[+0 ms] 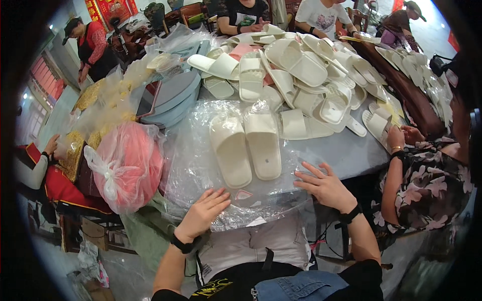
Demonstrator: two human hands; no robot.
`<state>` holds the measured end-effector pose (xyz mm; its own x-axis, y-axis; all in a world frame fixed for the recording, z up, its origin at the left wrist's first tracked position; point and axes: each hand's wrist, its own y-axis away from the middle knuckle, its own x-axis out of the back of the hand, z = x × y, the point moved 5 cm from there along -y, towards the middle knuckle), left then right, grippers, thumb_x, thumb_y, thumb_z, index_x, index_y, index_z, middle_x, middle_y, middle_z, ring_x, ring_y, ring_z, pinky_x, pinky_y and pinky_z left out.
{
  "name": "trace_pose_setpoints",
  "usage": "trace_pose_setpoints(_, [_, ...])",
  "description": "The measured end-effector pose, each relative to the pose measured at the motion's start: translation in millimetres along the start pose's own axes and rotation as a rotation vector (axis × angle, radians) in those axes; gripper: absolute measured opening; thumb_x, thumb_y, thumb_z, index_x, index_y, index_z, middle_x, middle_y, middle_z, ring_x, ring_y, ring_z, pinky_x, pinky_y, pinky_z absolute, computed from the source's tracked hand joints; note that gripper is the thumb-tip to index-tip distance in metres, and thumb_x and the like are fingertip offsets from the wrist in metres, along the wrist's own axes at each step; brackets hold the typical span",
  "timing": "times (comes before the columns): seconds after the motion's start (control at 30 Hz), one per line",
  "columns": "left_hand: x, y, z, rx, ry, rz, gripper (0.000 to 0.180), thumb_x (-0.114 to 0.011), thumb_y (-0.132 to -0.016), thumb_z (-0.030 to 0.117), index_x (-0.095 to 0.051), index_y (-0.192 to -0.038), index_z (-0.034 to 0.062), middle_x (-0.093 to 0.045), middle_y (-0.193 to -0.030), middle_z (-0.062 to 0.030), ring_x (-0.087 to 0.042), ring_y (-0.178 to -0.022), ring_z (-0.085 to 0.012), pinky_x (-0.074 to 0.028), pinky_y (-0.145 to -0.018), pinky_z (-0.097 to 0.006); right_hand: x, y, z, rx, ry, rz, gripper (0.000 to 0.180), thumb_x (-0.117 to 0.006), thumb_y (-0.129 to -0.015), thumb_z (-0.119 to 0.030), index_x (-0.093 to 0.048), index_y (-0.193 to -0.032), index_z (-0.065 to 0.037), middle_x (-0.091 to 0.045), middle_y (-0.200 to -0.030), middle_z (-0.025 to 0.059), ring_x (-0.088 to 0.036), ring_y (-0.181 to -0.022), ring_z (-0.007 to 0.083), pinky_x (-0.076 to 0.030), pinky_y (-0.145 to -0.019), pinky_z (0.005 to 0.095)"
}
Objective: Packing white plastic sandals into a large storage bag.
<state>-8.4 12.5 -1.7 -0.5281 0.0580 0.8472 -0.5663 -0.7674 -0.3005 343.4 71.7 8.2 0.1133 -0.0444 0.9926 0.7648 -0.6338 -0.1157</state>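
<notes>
A pair of cream slide slippers, a left slipper (232, 160) and a right slipper (264, 153), lies side by side in front of me with the toes toward the far side. Clear crinkled plastic (188, 163) spreads under and around them; I cannot tell whether they are inside it. My left hand (206, 209) rests on the plastic's near edge, fingers extended and together, just short of the left slipper's heel. Off to the right, my right hand (326, 188) has its fingers spread over the plastic near the table edge. Neither hand holds anything.
A heap of cream slippers (301, 65) covers the far table. Left are stacked grey-blue pieces (175, 95), a phone (149, 98) and a tied bag of pink items (128, 165). At right a co-worker's hands (399, 138) are beside a slipper. Other people sit around the table.
</notes>
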Motion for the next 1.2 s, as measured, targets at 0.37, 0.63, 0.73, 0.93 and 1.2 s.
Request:
trace_pose_setpoints(0.37, [11, -10, -24, 0.358, 0.563, 0.15, 0.022, -0.061, -0.094, 0.0, -0.072, -0.113, -0.002, -0.075, -0.109, -0.0141, -0.068, -0.111, -0.0278, -0.048, -0.101, -0.04, -24, -19, 12, -0.084, -0.697, 0.434, 0.012, -0.072, -0.091, -0.013, -0.071, -0.098, -0.003, -0.065, -0.128, 0.0107, -0.06, -0.119, 0.0304, -0.048, -0.096, 0.0378])
trace_pose_setpoints(0.63, [13, -32, -6, 0.412, -0.257, 0.518, 0.052, -0.062, -0.087, 0.003, -0.058, -0.138, 0.0048, -0.059, -0.132, -0.0172, -0.055, -0.122, -0.0347, -0.042, -0.104, -0.047, -23, -63, 20, -0.578, -0.825, 0.49, 0.027, -0.078, -0.081, -0.005, -0.06, -0.102, 0.0, -0.062, -0.107, 0.0207, -0.064, -0.089, 0.0338, -0.053, -0.079, 0.0398])
trace_pose_setpoints(0.73, [-6, -60, 28, 0.061, -0.396, 0.274, 0.075, -0.061, -0.075, -0.006, -0.046, -0.147, 0.0051, -0.04, -0.153, -0.0218, -0.038, -0.141, -0.0429, -0.028, -0.115, -0.059, -30, -63, 32, -0.645, -0.789, 0.452, 0.04, -0.079, -0.078, -0.006, -0.057, -0.112, -0.001, -0.064, -0.104, 0.0202, -0.064, -0.084, 0.0377, -0.053, -0.077, 0.0434])
trace_pose_setpoints(0.93, [-41, -86, 27, 0.186, -0.311, 0.008, 0.089, -0.066, -0.072, 0.003, -0.035, -0.156, 0.0063, -0.026, -0.165, -0.0198, -0.02, -0.154, -0.0414, -0.018, -0.113, -0.074, -15, -85, 34, -0.519, -0.52, 0.454, 0.025, -0.077, -0.079, -0.009, -0.063, -0.096, 0.0, -0.063, -0.112, 0.0175, -0.06, -0.099, 0.0372, -0.05, -0.075, 0.0449])
trace_pose_setpoints(1.2, [-29, -76, 18, 0.309, -0.131, 0.345, 0.092, -0.068, -0.074, 0.007, -0.031, -0.159, 0.0075, -0.028, -0.166, -0.0173, -0.028, -0.152, -0.0397, -0.025, -0.114, -0.067, 48, -107, -43, -0.266, -1.302, 0.307, 0.015, -0.068, -0.094, -0.009, -0.058, -0.101, -0.001, -0.043, -0.144, 0.0146, -0.05, -0.129, 0.0253, -0.045, -0.1, 0.0324])
